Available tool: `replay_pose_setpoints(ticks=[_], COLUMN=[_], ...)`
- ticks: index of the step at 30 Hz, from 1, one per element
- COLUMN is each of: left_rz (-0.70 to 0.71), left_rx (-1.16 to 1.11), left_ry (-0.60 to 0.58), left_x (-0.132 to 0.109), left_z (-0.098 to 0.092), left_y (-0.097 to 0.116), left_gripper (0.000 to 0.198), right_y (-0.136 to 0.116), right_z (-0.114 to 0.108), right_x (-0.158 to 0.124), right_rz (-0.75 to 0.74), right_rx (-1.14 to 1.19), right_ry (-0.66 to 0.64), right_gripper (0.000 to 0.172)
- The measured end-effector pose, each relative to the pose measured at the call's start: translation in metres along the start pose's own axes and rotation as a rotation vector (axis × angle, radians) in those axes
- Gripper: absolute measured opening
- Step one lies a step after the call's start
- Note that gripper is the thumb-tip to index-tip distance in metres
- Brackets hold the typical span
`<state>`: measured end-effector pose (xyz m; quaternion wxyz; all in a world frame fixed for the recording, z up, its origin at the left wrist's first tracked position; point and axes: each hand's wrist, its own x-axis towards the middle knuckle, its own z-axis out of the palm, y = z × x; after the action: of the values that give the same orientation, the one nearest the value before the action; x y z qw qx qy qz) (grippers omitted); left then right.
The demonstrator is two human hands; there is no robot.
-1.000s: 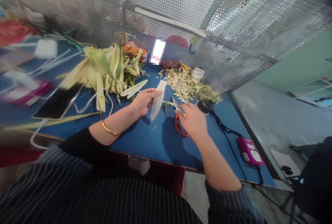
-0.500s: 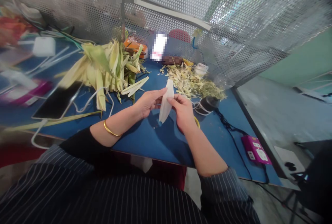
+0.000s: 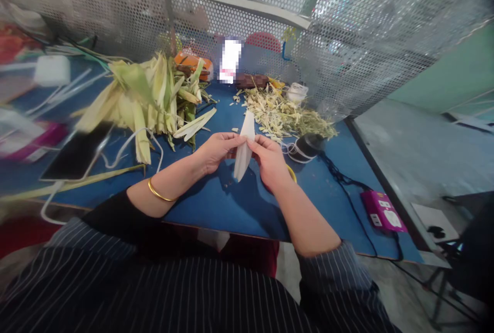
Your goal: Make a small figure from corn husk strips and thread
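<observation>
A pale, leaf-shaped piece of corn husk (image 3: 244, 147) stands nearly upright above the blue table (image 3: 216, 204). My left hand (image 3: 216, 151) pinches its left side with fingertips. My right hand (image 3: 270, 162) pinches its right side, so both hands hold the same piece. A gold bangle sits on my left wrist. The scissors lie under my right hand, only a bit of yellow handle (image 3: 292, 173) showing.
A heap of green-yellow corn husks (image 3: 150, 96) lies at the back left, shredded trimmings (image 3: 287, 117) at the back right. A phone (image 3: 77, 150) with a white cable lies left. A black spool (image 3: 306, 145), a black cord and a pink power strip (image 3: 382, 210) sit right. Perforated metal screens stand behind.
My right hand let go of the scissors on the table and came up to grip the husk piece alongside my left hand. The husk now stands more upright.
</observation>
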<state>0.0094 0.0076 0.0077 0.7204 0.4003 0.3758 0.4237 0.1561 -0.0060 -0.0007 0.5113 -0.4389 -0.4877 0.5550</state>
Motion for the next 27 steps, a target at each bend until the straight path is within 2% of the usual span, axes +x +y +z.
replay_pose_setpoints(ticks=[7, 19, 27], left_rz=[0.007, 0.007, -0.050], left_rx=[0.033, 0.020, -0.074], left_ry=[0.033, 0.005, -0.033], left_x=[-0.0005, -0.0015, -0.0011], left_z=[0.0022, 0.0027, 0.0004], left_y=[0.0001, -0.0026, 0.0014], left_gripper=[0.013, 0.014, 0.015], right_y=[-0.0005, -0.0011, 0.0011], right_z=[0.0012, 0.0047, 0.0016], right_x=[-0.0005, -0.0008, 0.0014], right_rz=[0.044, 0.149, 0.126], right_rx=[0.014, 0.137, 0.217], right_ry=[0.005, -0.021, -0.084], right_gripper=[0.021, 0.026, 0.020])
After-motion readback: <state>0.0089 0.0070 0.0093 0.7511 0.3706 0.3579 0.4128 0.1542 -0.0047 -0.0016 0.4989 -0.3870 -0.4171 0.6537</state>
